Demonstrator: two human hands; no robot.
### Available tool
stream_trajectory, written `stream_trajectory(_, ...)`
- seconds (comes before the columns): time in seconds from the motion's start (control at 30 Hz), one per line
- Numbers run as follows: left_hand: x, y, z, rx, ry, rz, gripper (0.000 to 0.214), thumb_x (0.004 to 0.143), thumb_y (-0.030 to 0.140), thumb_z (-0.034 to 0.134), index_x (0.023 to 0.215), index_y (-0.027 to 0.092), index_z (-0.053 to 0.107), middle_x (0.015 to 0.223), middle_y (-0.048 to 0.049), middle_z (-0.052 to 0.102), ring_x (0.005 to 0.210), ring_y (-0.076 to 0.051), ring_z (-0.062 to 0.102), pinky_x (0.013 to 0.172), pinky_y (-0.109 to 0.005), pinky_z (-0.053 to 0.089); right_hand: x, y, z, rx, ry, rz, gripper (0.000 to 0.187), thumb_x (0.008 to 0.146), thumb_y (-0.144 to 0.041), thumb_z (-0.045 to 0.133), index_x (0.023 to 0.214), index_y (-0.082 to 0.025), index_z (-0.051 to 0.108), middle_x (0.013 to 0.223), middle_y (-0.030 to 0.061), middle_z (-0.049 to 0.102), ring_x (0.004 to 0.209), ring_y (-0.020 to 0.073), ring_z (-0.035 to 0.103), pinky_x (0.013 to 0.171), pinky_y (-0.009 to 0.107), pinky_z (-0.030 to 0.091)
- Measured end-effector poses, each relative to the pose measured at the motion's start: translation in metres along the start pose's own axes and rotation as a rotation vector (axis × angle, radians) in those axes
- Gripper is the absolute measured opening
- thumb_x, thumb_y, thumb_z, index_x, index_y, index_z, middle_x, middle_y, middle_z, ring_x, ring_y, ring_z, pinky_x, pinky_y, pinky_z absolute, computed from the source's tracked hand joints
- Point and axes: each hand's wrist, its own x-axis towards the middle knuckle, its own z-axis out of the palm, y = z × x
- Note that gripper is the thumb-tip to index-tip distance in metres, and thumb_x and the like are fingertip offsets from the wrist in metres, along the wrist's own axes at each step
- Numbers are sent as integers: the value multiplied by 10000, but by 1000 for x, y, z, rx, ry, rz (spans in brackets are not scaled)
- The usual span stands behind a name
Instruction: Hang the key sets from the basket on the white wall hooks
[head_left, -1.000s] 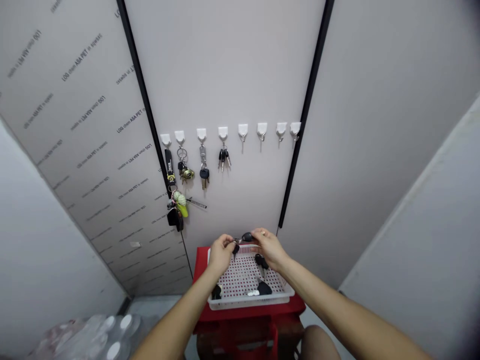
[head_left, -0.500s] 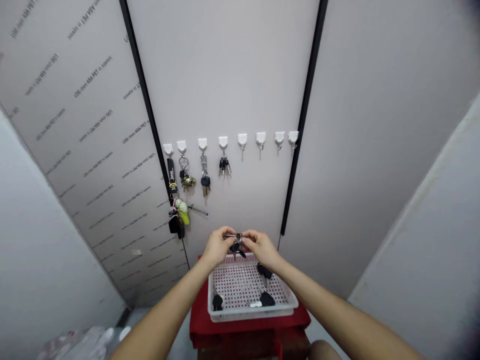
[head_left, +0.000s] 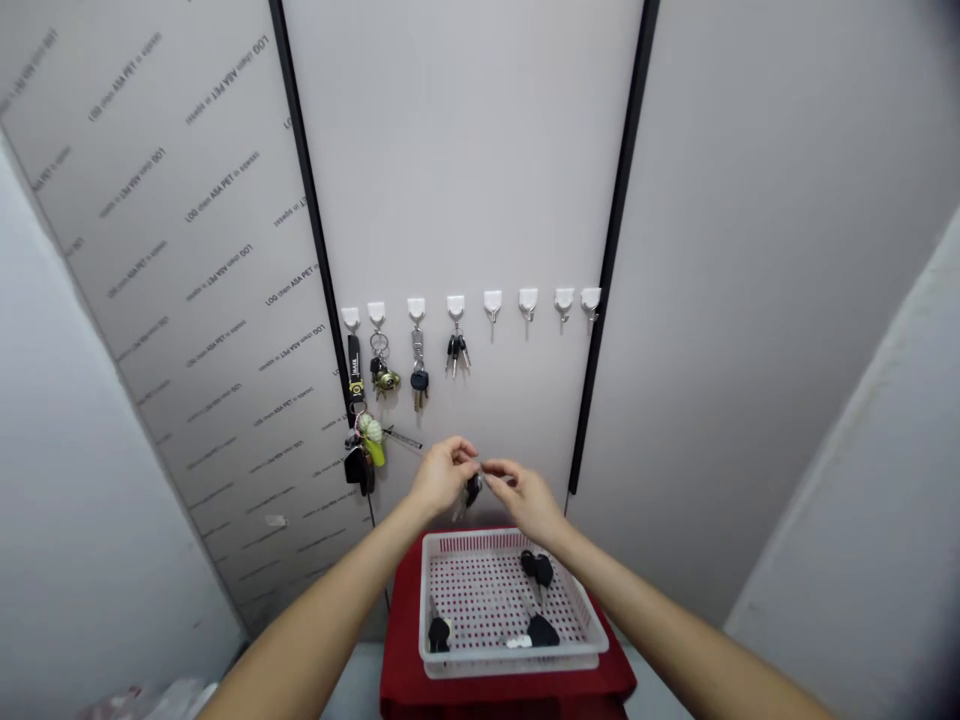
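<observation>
A small bunch of keys [head_left: 471, 490] with a black head hangs between my two hands, above the far rim of the basket. My left hand [head_left: 444, 478] pinches it at the top with thumb and fingers. From the other side my right hand [head_left: 521, 492] is closed on the same bunch, near its ring. The ring itself is mostly hidden by fingertips. Below lies a white plastic basket [head_left: 517, 660], holding black-headed keys [head_left: 538, 567] at the right, another set [head_left: 541, 630] near the front, and one more [head_left: 439, 632] at the left.
White hooks [head_left: 493, 302] run in a row across the wall panel [head_left: 465, 150]. Keys hang from the left ones, including a bunch with a black strap [head_left: 355, 365] and a trio of keys [head_left: 457, 353]. The basket stands on a red cloth [head_left: 405, 610]. Plastic bags [head_left: 165, 700] lie lower left.
The keys have turned between my hands and now hang lower on the left side. My view has tilted, so the hooks and basket appear lower.
</observation>
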Motion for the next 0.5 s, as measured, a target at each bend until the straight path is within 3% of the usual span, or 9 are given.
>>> stream_trajectory(0.07, 8, 12, -3, 43, -42, 53, 77, 551, 116, 467, 622, 144, 454, 497, 50, 465, 480, -56, 426, 493, -173, 334, 10, -10, 0, 47, -38, -7, 200, 633, -285, 429, 711, -138, 541, 688, 27, 569, 631, 110, 490, 622, 248, 371)
stream_trajectory(0.2, 31, 34, -9, 126, 15, 125, 89, 550, 117, 477, 633, 143, 462, 507, 45, 473, 490, -58, 435, 499, -176, 341, 35, -29, -6, 137, 62, 0, 165, 613, -284, 444, 543, -139, 480, 468, -34, 459, 447, 65, 409, 465, 201, 339)
stream_trajectory(0.37, 63, 61, -10, 168, 236, 270, 59, 579, 169, 471, 632, 144, 479, 568, 29, 500, 540, -63, 453, 549, -186, 364, 76, -63, -31, 312, 188, -22, 108, 608, -246, 443, 570, -145, 457, 470, -43, 471, 423, 50, 430, 436, 179, 356)
stream_trajectory(0.5, 80, 81, -9, 187, 267, 316, 91, 611, 177, 437, 660, 149, 507, 650, 7, 545, 614, -79, 480, 609, -205, 377, 112, -90, -51, 369, 271, -3, 76, 611, -215, 446, 584, -144, 456, 498, -33, 493, 416, 46, 448, 400, 166, 365)
